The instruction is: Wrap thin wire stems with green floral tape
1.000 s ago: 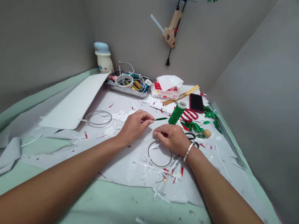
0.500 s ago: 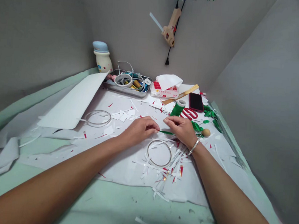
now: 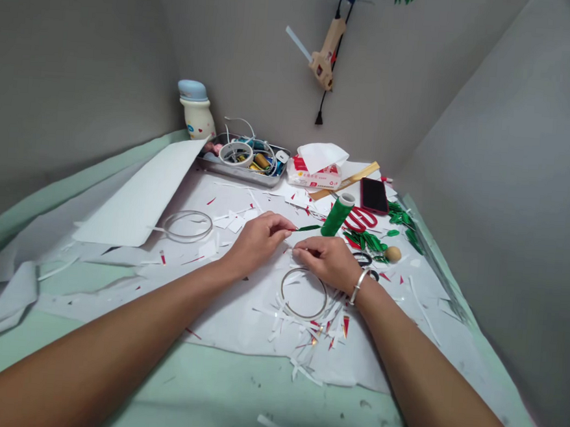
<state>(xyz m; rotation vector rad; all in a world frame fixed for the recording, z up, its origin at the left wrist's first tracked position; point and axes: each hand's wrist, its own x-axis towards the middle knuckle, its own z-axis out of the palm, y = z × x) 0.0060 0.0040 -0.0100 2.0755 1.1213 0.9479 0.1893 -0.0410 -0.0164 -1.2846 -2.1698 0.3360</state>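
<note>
My left hand (image 3: 262, 239) pinches the red end of a slim green leaf-shaped piece (image 3: 308, 228), which points right toward a green thread spool (image 3: 337, 217). Just below and to the right, my right hand (image 3: 328, 261) has its thumb and fingers pressed together; anything between them is too fine to make out. A silver bangle (image 3: 358, 286) circles the right wrist. Beneath the right hand lies a thin ring (image 3: 283, 285) among white paper strips. Black scissor handles (image 3: 362, 258) show beside the right hand, near a heap of green foil leaves (image 3: 368, 242) and a small round tan ball (image 3: 393, 253).
Across the back stand a metal tray (image 3: 239, 172) of spools and tape, a tissue pack (image 3: 314, 174) and a phone (image 3: 374, 196). Red scissors (image 3: 361, 219) lie behind the spool. A white sheet (image 3: 137, 197) slants at left. A glue gun (image 3: 325, 57) hangs on the wall.
My left hand has moved slightly up and left with the green leaf piece. My right hand has come down and left, below the piece, uncovering the black scissor handles.
</note>
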